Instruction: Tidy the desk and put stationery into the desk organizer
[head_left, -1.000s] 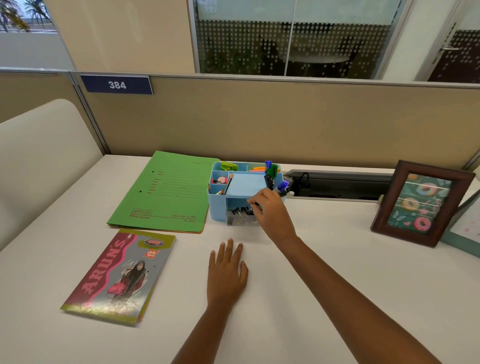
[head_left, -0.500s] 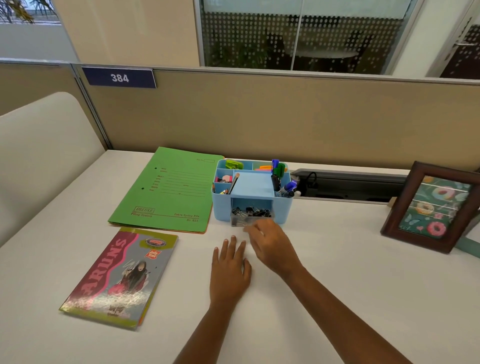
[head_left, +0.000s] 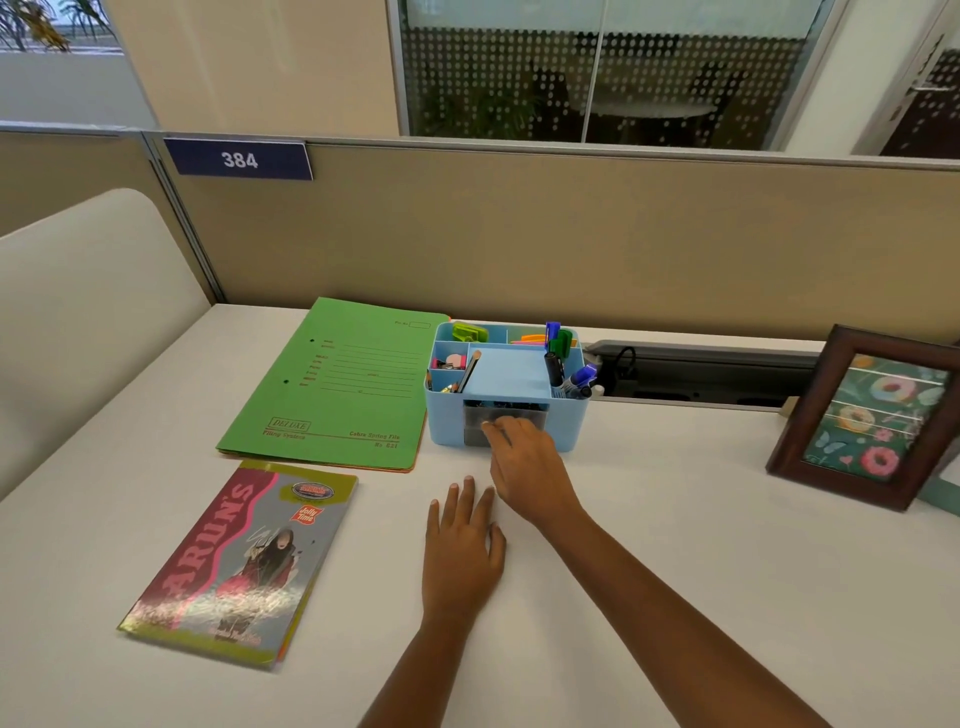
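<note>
The right hand (head_left: 524, 467), the nearer, pressed relaxed fingers on the clear drawer (head_left: 475, 435) fronting the light-blue plastic desk organizer (head_left: 569, 426) straight ahead by the beige partition (head_left: 519, 249), while the left hand (head_left: 462, 551) lay flat, empty, on the white desk (head_left: 727, 545).

Right hand (head_left: 524, 467) covers lower right of clear drawer (head_left: 475, 434) in desk organizer (head_left: 569, 428); we can't tell if fingers grip or just press. Dark bits inside too blurry to name. Photo frame (head_left: 810, 405) cut off at right edge. Small print on green folder (head_left: 337, 379) unreadable for us.
</note>
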